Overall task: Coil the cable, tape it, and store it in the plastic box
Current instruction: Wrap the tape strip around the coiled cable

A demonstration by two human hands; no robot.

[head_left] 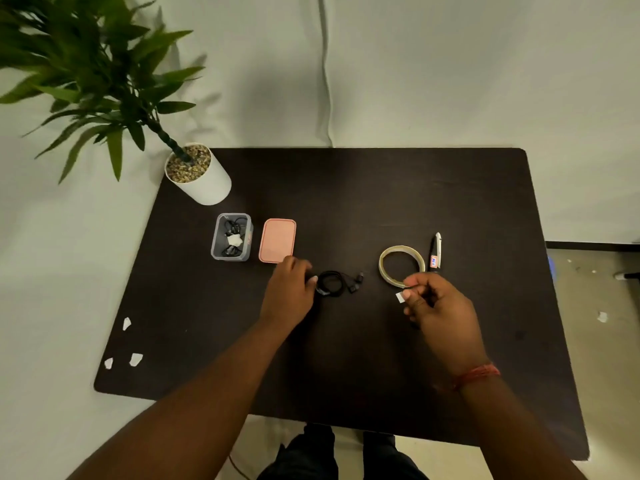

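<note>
While my left hand (289,292) pins the coiled cable (331,281) flat on the table (381,202), the loops can't spring apart, which is why I've got it pressed at the coil's left edge w/ fingertips curled over it. The cable sits mid-table, just in front of the pink lid (277,240), its two plug ends (356,283) poking out to the right, free of my hand. Coil looks done, so I'd judge I'm at the taping step.

My right hand (438,306) is up off the table, thumb and forefinger closed narrow on a small white piece of tape (400,297) that sticks out to the left, toward the coil. Rest of the fingers are loosely curled; can't tell if they hold anything else. Holding the strip by one end keeps the sticky length free to wrap.

The tape roll (401,262) lies just behind that hand, touching or nearly so, w/ a cutter (435,252) right beside it, both handy on the right side. The plastic box (231,237) stands open left of the lid, already w/ other taped cable bundles inside, near the potted plant (197,173). A few white paper scraps (126,344) lie off the table's left edge.

Next: bring the strip across and wrap it round the loops w/o letting the left hand slip.
</note>
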